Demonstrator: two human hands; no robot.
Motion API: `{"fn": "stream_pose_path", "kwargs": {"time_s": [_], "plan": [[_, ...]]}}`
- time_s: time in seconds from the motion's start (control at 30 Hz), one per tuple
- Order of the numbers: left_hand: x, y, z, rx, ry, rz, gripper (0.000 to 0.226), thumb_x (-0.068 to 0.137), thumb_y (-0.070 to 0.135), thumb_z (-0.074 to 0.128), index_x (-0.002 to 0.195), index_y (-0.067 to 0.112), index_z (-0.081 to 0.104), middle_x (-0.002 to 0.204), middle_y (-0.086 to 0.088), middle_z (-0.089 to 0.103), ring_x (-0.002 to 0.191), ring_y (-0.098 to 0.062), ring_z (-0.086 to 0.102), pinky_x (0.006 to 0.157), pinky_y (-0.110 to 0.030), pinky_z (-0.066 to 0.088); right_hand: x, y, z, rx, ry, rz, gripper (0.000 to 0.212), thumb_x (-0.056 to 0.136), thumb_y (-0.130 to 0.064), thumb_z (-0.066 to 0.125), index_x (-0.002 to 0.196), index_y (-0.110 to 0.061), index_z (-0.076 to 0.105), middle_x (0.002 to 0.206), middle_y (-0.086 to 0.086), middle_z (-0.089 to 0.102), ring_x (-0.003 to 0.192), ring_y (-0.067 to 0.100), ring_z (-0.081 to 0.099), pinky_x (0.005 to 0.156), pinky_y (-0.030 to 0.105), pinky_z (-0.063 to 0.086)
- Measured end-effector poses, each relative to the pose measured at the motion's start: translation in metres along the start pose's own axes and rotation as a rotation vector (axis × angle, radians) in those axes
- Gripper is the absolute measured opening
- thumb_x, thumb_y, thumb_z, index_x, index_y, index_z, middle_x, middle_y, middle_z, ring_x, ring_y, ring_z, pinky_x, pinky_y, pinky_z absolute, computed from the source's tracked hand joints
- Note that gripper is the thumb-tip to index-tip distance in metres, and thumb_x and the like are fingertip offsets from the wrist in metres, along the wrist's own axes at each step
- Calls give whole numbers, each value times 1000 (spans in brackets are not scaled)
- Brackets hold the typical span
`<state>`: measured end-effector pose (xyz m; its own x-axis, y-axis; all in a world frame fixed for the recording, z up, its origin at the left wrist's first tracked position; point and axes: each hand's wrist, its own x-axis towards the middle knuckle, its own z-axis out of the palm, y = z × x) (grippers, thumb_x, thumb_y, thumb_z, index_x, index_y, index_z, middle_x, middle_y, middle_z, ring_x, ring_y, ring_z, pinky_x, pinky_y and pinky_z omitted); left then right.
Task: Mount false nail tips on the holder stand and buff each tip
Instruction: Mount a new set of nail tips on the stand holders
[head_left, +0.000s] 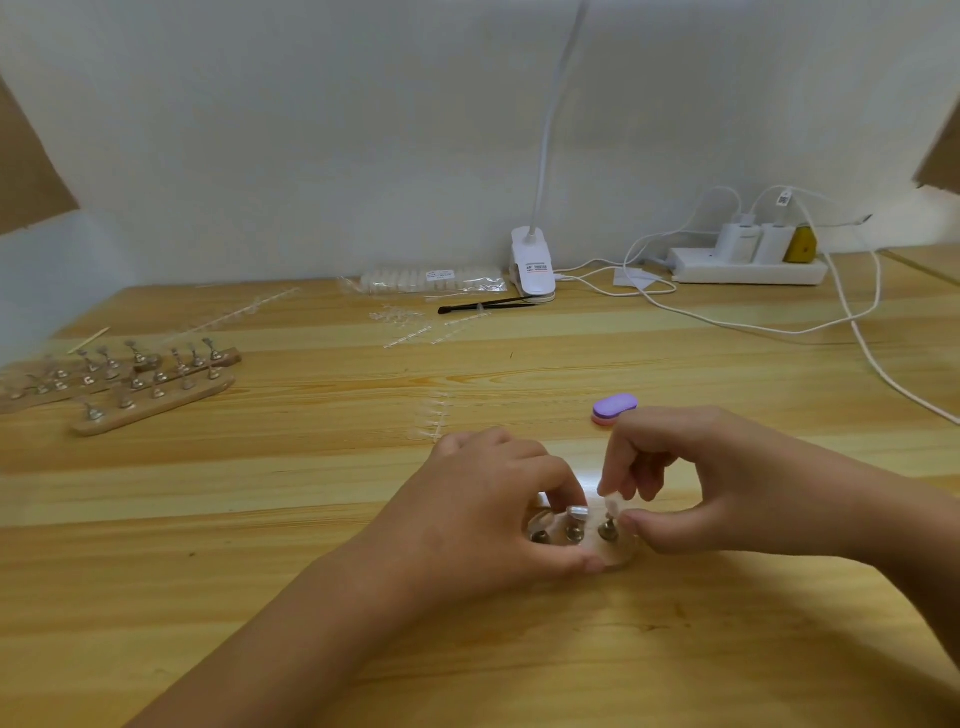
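A small wooden holder stand with metal pegs sits on the table in front of me. My left hand grips it from the left, thumb on its front edge, and covers most of it. My right hand pinches a clear false nail tip over the rightmost peg. Another mounted tip shows on the peg beside it. A purple and pink buffer block lies just beyond my right hand. A strip of loose clear tips lies beyond my left hand.
Several other wooden holder stands lie at the far left. A bag of nail tips, loose tip strips, black tweezers, a white clip lamp and a power strip with cables stand along the wall.
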<state>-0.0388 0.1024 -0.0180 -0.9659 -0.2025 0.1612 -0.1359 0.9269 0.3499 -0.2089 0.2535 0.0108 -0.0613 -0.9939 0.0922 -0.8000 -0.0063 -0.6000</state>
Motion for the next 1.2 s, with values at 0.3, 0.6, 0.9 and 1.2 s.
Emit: {"fn": "stream_pose_path", "kwargs": {"time_s": [0.3, 0.6, 0.9, 1.2], "plan": [[1, -2, 1, 1, -2, 10, 42, 76, 71, 59, 107, 42, 61, 107, 24, 58, 107, 7, 40, 105, -28, 22, 2, 2, 4, -24, -36, -1, 13, 77, -40, 69, 89, -36, 65, 93, -17, 63, 91, 8, 60, 75, 16, 46], [1, -2, 1, -17, -8, 4, 42, 75, 72, 59, 105, 42, 61, 104, 24, 59, 105, 7, 43, 105, -27, 24, 3, 4, 4, 18, -58, 20, 11, 76, -37, 71, 85, -36, 65, 91, -16, 66, 90, 6, 63, 79, 21, 50], [2, -2, 1, -25, -32, 5, 43, 77, 71, 60, 108, 41, 60, 107, 23, 58, 107, 6, 45, 106, -28, 24, 4, 13, -2, 197, -111, 47, 26, 81, -44, 71, 105, -35, 67, 106, -13, 68, 103, 11, 64, 88, 27, 53], [1, -1, 0, -8, -54, 6, 41, 80, 68, 60, 110, 41, 58, 111, 22, 58, 109, 5, 45, 110, -29, 23, 14, 26, 11, 271, -84, 160, 35, 73, -66, 65, 68, -33, 56, 74, -6, 52, 68, 12, 43, 68, 33, 35]]}}
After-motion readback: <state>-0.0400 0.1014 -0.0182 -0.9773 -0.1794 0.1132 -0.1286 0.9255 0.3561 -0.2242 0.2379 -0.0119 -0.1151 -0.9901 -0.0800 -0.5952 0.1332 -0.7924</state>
